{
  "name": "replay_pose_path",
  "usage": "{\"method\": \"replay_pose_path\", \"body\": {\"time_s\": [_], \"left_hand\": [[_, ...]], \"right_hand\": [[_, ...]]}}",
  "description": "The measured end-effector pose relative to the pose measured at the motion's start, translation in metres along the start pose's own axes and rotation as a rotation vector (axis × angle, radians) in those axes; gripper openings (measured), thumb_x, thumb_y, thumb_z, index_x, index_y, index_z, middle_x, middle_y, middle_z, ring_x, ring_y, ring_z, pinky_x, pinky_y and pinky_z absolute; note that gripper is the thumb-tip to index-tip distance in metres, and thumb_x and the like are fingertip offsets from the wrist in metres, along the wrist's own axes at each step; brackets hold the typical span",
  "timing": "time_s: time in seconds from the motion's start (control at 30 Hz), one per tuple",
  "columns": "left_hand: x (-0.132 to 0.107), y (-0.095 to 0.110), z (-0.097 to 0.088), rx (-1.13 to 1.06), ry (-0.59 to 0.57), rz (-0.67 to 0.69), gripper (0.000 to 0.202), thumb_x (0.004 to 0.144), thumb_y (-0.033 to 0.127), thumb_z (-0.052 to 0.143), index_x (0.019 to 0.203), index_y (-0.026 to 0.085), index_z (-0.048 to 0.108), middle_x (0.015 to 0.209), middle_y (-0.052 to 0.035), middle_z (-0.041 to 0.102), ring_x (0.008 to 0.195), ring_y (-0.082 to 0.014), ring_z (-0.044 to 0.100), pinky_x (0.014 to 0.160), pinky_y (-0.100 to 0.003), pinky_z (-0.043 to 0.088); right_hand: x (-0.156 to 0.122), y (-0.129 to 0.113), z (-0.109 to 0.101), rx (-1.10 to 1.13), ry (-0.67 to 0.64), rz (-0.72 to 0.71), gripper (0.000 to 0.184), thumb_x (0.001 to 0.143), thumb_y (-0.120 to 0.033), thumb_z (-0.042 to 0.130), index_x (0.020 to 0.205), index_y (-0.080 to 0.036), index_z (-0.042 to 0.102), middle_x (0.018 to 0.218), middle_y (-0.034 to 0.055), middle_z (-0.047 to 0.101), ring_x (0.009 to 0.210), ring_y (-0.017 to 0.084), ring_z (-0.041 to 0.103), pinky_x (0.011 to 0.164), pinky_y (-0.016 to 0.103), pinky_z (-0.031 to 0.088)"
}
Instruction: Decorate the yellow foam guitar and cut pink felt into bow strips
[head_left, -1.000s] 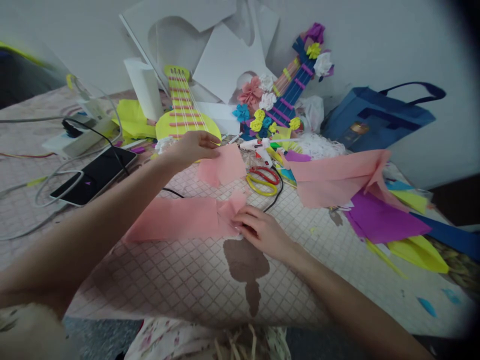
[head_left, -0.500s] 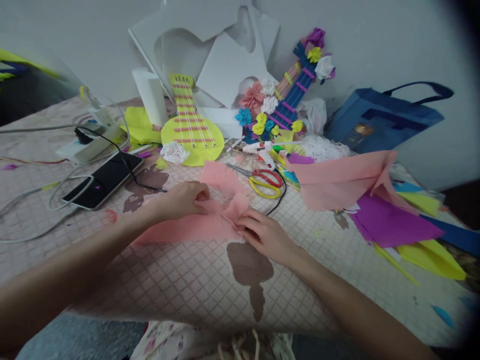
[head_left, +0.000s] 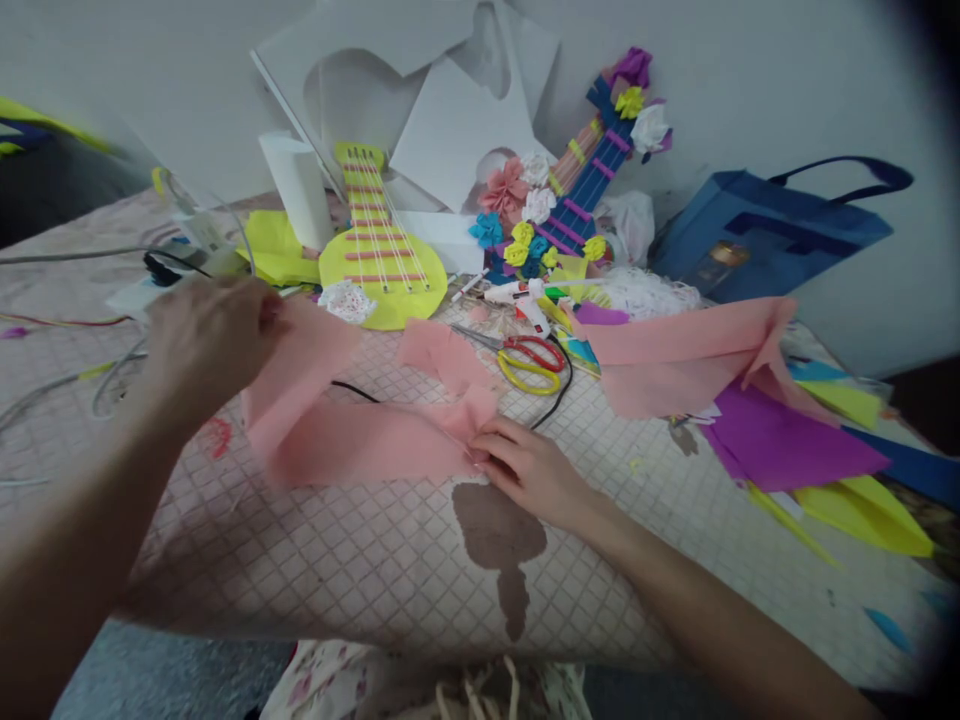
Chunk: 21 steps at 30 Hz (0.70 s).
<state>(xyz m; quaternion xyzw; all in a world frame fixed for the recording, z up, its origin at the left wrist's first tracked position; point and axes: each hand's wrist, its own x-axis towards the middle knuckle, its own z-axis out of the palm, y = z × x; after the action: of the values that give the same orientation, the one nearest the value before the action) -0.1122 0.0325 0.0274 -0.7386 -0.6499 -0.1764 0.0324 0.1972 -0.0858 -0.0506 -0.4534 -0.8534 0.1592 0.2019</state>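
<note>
A long strip of pink crepe paper (head_left: 367,440) lies across the patterned tabletop, its left part lifted and blurred. My left hand (head_left: 214,335) is raised at the left with its fingers closed on that lifted part. At the strip's gathered right end, my right hand (head_left: 529,465) pinches the folded paper against the table. A smaller pink paper piece (head_left: 442,352) rests just behind the strip. Scissors (head_left: 529,362) with one red and one yellow handle lie behind my right hand.
Behind stand a yellow paper guitar (head_left: 386,270) and a blue guitar (head_left: 574,225) with paper flowers. A glue gun (head_left: 529,300) lies near the scissors. To the right are more pink paper (head_left: 675,350), purple paper (head_left: 787,440) and a blue bag (head_left: 772,235). Cables run at the left.
My left hand has moved left and up from the middle of the strip, raising the strip's left part. My right hand has stayed at the gathered end.
</note>
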Motion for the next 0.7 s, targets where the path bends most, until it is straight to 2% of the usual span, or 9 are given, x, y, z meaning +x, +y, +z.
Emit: {"method": "replay_pose_path", "body": {"time_s": [0.03,0.07,0.1,0.13,0.17,0.23,0.3,0.47,0.7], "left_hand": [[-0.003,0.002,-0.004,0.095,0.144,-0.054,0.031,0.085,0.029,0.047,0.107,0.009,0.058,0.112,-0.0138,0.057,0.109,-0.0289,0.046,0.091,-0.045,0.034],[-0.007,0.008,-0.005,0.139,0.234,-0.061,0.034,0.087,0.029,0.045,0.113,0.01,0.055,0.119,-0.015,0.054,0.115,-0.0305,0.043,0.093,-0.047,0.032],[-0.012,0.016,-0.003,0.125,0.256,-0.021,0.035,0.088,0.03,0.044,0.115,0.011,0.054,0.121,-0.0146,0.053,0.116,-0.0294,0.043,0.095,-0.045,0.032],[-0.017,0.026,0.001,0.051,0.222,0.048,0.032,0.088,0.031,0.045,0.113,0.013,0.055,0.118,-0.0127,0.056,0.111,-0.0262,0.048,0.093,-0.041,0.035],[-0.022,0.037,0.008,-0.052,0.119,0.142,0.029,0.088,0.031,0.046,0.11,0.015,0.057,0.11,-0.01,0.061,0.104,-0.0226,0.052,0.089,-0.036,0.038],[-0.032,0.062,0.025,-0.326,-0.168,0.314,0.024,0.087,0.031,0.049,0.104,0.016,0.058,0.096,-0.0054,0.066,0.085,-0.0159,0.059,0.076,-0.027,0.043],[-0.039,0.083,0.043,-0.505,-0.39,0.395,0.027,0.085,0.034,0.053,0.104,0.016,0.057,0.088,-0.0046,0.067,0.073,-0.0139,0.06,0.066,-0.025,0.045],[-0.043,0.109,0.069,-0.543,-0.447,0.369,0.032,0.082,0.028,0.054,0.111,0.015,0.049,0.082,-0.0042,0.068,0.073,-0.0165,0.062,0.061,-0.026,0.044],[-0.042,0.11,0.081,-0.592,-0.445,0.41,0.029,0.077,0.013,0.051,0.106,0.015,0.048,0.07,0.0013,0.064,0.061,-0.0124,0.058,0.054,-0.022,0.038]], "right_hand": [[0.0,0.0,0.0,-0.006,0.0,0.001,0.021,0.09,-0.018,0.047,0.107,-0.019,0.059,0.107,0.007,0.059,0.093,0.016,0.059,0.08,0.03,0.049],[0.0,0.0,0.0,-0.009,-0.001,0.001,0.021,0.09,-0.018,0.047,0.107,-0.019,0.059,0.107,0.0071,0.059,0.093,0.016,0.059,0.08,0.03,0.049],[0.0,0.0,0.0,-0.01,-0.001,-0.001,0.021,0.09,-0.018,0.047,0.107,-0.019,0.06,0.107,0.0071,0.059,0.093,0.016,0.059,0.08,0.03,0.049],[0.0,0.0,0.0,-0.01,-0.002,-0.006,0.02,0.09,-0.018,0.047,0.106,-0.018,0.06,0.107,0.0071,0.059,0.093,0.016,0.059,0.08,0.03,0.049],[0.0,0.0,0.0,-0.01,-0.004,-0.01,0.02,0.09,-0.018,0.047,0.106,-0.018,0.06,0.107,0.0072,0.059,0.093,0.016,0.059,0.08,0.029,0.049],[0.0,0.0,0.0,-0.014,-0.006,-0.01,0.02,0.091,-0.019,0.047,0.105,-0.018,0.06,0.106,0.0076,0.059,0.093,0.017,0.059,0.08,0.03,0.049],[0.0,0.0,-0.001,-0.02,-0.01,-0.005,0.02,0.091,-0.02,0.046,0.106,-0.018,0.06,0.106,0.0081,0.059,0.093,0.017,0.059,0.08,0.03,0.049],[0.0,-0.001,-0.001,-0.023,-0.022,-0.01,0.021,0.092,-0.022,0.044,0.106,-0.018,0.059,0.105,0.0082,0.059,0.094,0.017,0.059,0.08,0.031,0.049],[0.0,-0.001,-0.002,-0.014,-0.018,-0.015,0.022,0.094,-0.025,0.042,0.107,-0.019,0.059,0.103,0.0079,0.059,0.094,0.017,0.058,0.079,0.032,0.05]]}}
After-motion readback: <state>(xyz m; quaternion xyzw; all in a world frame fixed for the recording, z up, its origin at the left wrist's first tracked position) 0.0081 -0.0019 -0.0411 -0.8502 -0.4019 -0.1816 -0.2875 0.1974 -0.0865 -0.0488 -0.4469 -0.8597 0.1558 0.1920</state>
